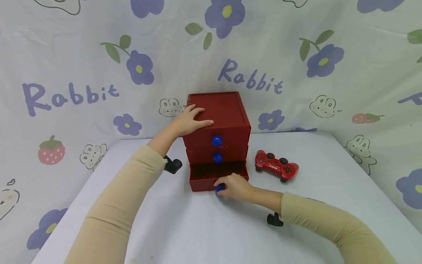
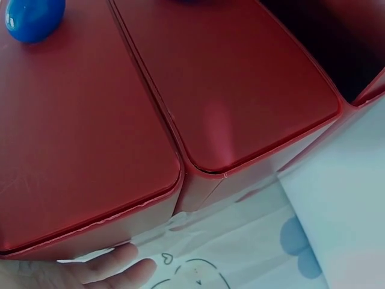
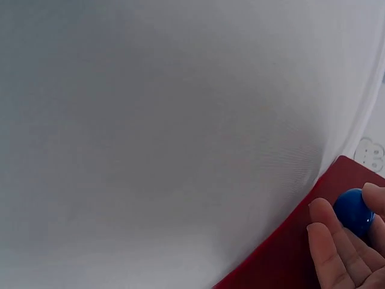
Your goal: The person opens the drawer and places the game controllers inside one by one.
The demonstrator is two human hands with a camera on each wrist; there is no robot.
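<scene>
On the white table (image 1: 204,234), near its back edge against the flowered rabbit cloth (image 1: 82,66), stands a red three-drawer chest (image 1: 217,121). Left hand (image 1: 191,119) lies flat on the chest's top at the front left corner, fingers straight and spread, gripping nothing; judged as a brace so the light box does not slide toward the person. Left wrist view shows only a fingertip edge low in frame beside the red drawer fronts, so finger detail there is poor. Right hand (image 1: 234,187) is curled round the blue knob (image 1: 219,188) of the bottom drawer (image 1: 215,176), pinching it between thumb and fingers; right wrist view confirms fingers (image 3: 328,241) wrapped against the blue ball. The bottom drawer is pulled out partway, dark interior showing, contents not readable, probably empty but the view is too shadowed to say. The top drawer knob (image 1: 216,139) and middle drawer knob (image 1: 217,157) sit flush with closed fronts. A red game controller (image 1: 276,165) lies on the table just right of the chest, apart from it, near the right hand but untouched. Both forearms wear beige sleeves (image 1: 125,198), with black wrist camera mounts (image 1: 173,165) under each.
</scene>
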